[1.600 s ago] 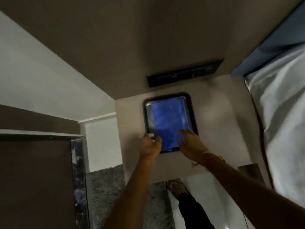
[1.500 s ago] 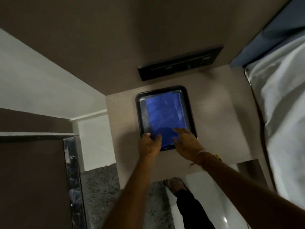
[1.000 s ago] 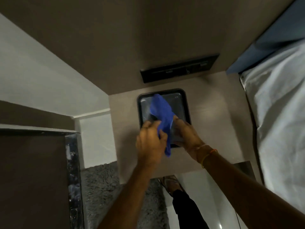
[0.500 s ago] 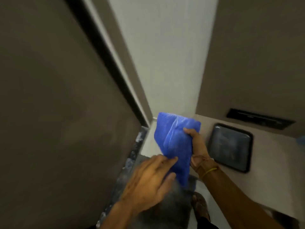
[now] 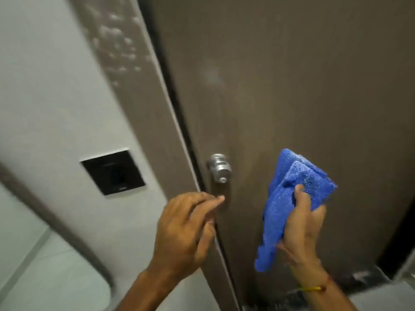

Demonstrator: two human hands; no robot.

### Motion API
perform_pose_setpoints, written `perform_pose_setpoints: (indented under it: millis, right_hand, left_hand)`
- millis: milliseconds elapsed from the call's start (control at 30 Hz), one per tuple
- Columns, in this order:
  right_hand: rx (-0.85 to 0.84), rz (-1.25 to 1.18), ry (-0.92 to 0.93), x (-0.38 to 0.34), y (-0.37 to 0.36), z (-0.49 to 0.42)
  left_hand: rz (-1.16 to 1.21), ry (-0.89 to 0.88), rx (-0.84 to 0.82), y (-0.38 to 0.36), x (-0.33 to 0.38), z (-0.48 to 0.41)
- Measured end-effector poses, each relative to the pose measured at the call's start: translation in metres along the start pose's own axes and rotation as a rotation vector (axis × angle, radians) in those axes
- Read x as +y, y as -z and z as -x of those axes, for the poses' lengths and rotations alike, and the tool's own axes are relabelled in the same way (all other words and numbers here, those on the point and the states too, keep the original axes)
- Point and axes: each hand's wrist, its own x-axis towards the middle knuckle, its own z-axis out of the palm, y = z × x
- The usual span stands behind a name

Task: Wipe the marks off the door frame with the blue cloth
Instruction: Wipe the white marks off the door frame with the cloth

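Note:
The blue cloth [image 5: 289, 198] hangs bunched in my right hand [image 5: 303, 225], held up in front of the brown door [image 5: 292, 86]. The brown door frame [image 5: 143, 104] runs diagonally along the door's left edge. Pale smudgy marks [image 5: 114, 43] dot its upper part, well above both hands. My left hand [image 5: 186, 230] hovers at the seam between frame and door, just below the silver door knob [image 5: 219, 168]. Its fingers are loosely curled with the forefinger stretched out, and it holds nothing.
A black switch plate [image 5: 113, 172] is set in the white wall [image 5: 56, 108] left of the frame. A dark speckled threshold strip [image 5: 359, 279] lies at the door's foot, lower right. A pale floor shows at the bottom left.
Both hands lifted the cloth out of the black tray on the counter. The view then swung left to the door, and the right hand alone now holds the cloth up.

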Motion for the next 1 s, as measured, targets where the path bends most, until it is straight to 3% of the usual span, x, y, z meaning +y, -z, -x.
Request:
perform_pose_setpoints:
  millis: [133, 233, 333, 467, 567, 667, 800, 1000]
  right_hand:
    - [-0.144, 0.038, 0.087, 0.008, -0.068, 0.057]
    - [-0.215, -0.004, 0.311, 0.012, -0.096, 0.078]
    - [-0.263, -0.035, 0.424, 0.013, -0.121, 0.092]
    - [-0.169, 0.015, 0.629, 0.003, -0.16, 0.11]
    - [-0.241, 0.028, 0.744, -0.006, -0.19, 0.119]
    - [-0.334, 0.27, 0.821, -0.01, -0.222, 0.12]
    - [-0.319, 0.875, 0.934, -0.003, -0.252, 0.116]
    - [-0.141, 1.101, 1.182, 0.012, -0.248, 0.085]
  left_hand:
    - [-0.232, 0.105, 0.199, 0.07, -0.054, -0.003]
    - [-0.324, 0.253, 0.235, 0.095, -0.079, -0.008]
    - [-0.373, 0.342, 0.256, 0.11, -0.097, -0.024]
    - [-0.466, 0.309, 0.335, 0.132, -0.121, -0.071]
    - [-0.549, 0.264, 0.363, 0.141, -0.135, -0.106]
    - [-0.643, 0.221, 0.326, 0.145, -0.152, -0.131]
    - [-0.777, 0.153, 0.271, 0.145, -0.177, -0.148]
    - [-0.841, 0.029, 0.338, 0.141, -0.199, -0.149]
